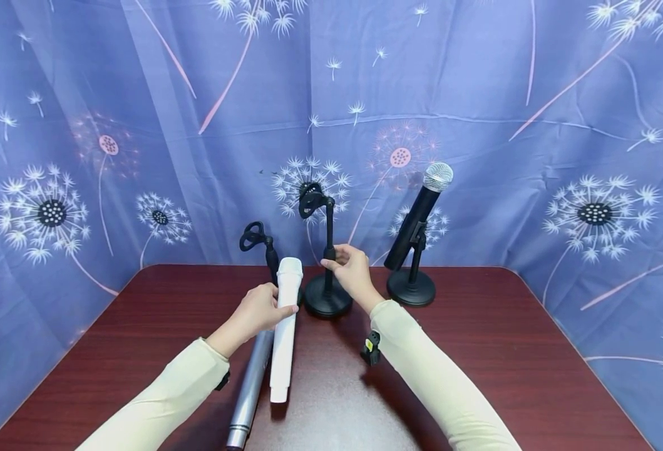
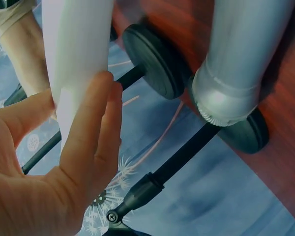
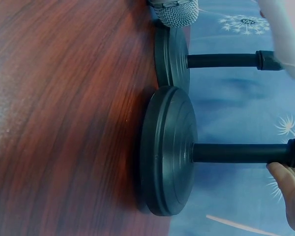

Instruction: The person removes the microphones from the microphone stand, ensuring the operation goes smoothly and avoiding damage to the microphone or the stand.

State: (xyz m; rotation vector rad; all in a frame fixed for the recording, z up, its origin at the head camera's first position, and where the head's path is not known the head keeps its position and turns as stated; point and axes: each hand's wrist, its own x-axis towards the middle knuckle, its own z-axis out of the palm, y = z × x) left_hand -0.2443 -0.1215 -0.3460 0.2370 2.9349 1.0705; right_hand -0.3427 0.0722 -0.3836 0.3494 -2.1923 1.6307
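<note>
The left hand (image 1: 259, 310) pinches the white microphone (image 1: 283, 357) over the table (image 1: 534, 376), right of the silver microphone (image 1: 256, 373); the right hand (image 1: 355, 270) pinches the middle stand (image 1: 330, 230). Its smooth, stiff body looks light, perhaps slippery — the white microphone is best held mid-barrel.

A red-brown wood-grained table (image 1: 511, 338) carrying three black stands and a silver mic.
The left stand (image 1: 272, 258), middle stand (image 1: 328, 302) and right stand (image 1: 412, 291) stand upright in a row near the back edge on round bases, the left and middle bases close together; the silver mic (image 1: 252, 385) lies lengthwise toward the front, its mesh head at the left stand's base, contact unclear. The glossy top reflects light at front centre.
</note>
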